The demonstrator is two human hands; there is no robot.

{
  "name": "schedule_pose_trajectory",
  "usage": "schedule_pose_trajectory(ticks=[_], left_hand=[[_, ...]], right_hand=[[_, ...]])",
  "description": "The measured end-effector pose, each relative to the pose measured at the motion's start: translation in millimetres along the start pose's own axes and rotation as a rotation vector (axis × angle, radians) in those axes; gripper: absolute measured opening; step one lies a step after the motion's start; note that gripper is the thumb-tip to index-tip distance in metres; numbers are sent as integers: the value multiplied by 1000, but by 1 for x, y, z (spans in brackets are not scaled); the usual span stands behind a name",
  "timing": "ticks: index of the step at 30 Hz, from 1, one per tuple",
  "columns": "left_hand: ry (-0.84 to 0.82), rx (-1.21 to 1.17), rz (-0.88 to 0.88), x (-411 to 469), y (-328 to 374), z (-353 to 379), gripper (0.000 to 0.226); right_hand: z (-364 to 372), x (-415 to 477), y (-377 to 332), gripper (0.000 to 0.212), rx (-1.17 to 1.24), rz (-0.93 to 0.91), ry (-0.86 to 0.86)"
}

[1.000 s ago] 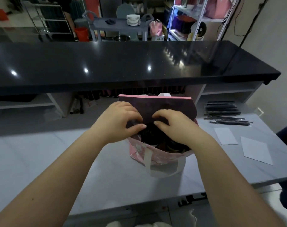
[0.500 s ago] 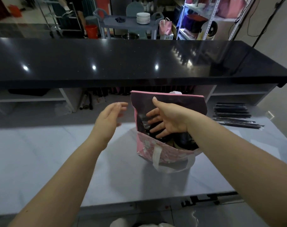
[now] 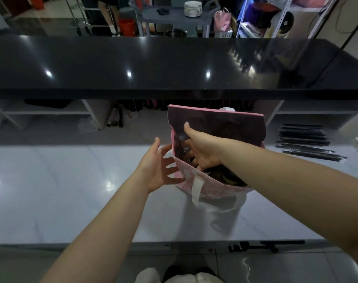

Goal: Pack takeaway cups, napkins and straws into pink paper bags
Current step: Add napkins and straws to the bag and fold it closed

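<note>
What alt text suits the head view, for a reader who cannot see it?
The right hand reaches into an open pink paper bag standing on a pale counter; the open left hand is at its side. Black straws lie further right.

There is only one camera, and it sits on my head. It looks forward and down, quite near to the grey table point(image 3: 72, 190) in front of me, and its wide lens reaches also the black counter point(image 3: 174, 64) behind.
</note>
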State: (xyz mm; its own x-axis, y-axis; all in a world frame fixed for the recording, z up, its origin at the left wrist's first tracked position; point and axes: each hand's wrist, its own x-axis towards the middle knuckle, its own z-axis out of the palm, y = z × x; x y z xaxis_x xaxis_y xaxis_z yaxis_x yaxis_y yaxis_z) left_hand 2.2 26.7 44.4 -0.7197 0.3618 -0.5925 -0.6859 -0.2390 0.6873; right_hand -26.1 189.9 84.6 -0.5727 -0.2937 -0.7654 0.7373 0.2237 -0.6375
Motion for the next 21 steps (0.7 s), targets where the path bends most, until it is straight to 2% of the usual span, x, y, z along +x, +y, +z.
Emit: schedule_pose_trajectory(ticks=[9, 15, 21], left_hand=[[0, 28, 23, -10, 1, -4, 65], [67, 99, 43, -18, 9, -6, 62], [110, 18, 24, -20, 1, -6, 60]], right_hand=[[-6, 0, 11, 96, 78, -67, -142], [-10, 1, 10, 99, 92, -80, -227], [-13, -1, 4, 96, 44, -120, -247]])
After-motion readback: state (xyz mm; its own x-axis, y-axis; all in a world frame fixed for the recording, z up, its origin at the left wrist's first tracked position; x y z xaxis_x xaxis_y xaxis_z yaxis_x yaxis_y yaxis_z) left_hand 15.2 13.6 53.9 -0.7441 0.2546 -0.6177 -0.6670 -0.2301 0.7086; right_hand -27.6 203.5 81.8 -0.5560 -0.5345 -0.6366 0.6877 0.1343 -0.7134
